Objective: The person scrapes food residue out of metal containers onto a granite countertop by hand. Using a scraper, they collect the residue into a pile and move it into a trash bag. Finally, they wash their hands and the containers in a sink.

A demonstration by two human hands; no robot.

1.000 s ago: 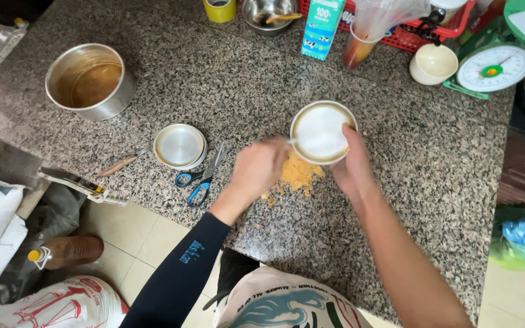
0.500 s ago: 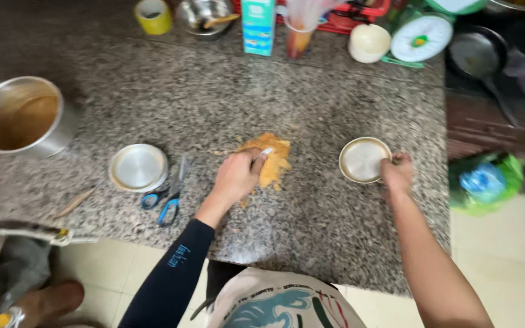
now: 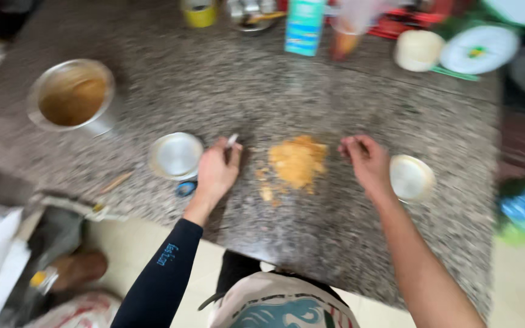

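Observation:
A pile of orange crumbly stuff [image 3: 299, 161] lies on the speckled stone counter [image 3: 262, 91] between my hands. My left hand [image 3: 217, 173] rests left of the pile with its fingers curled over a pair of scissors [image 3: 185, 188]. The blue handle shows by my wrist and a pale tip pokes out past my fingers. My right hand [image 3: 366, 161] is right of the pile, fingers curled, with nothing visible in it. A small round white bowl [image 3: 411, 178] stands just beside that hand. The whole view is blurred.
A round metal lid [image 3: 176, 155] lies left of my left hand. A steel pot [image 3: 74, 97] with brown liquid stands at far left. At the back are a yellow cup [image 3: 200, 12], a blue carton [image 3: 305, 27], a white bowl [image 3: 418, 50] and a kitchen scale [image 3: 478, 51].
My left hand left the orange pile and went left onto the scissors. My right hand let go of the small bowl and moved toward the pile. The camera shifted.

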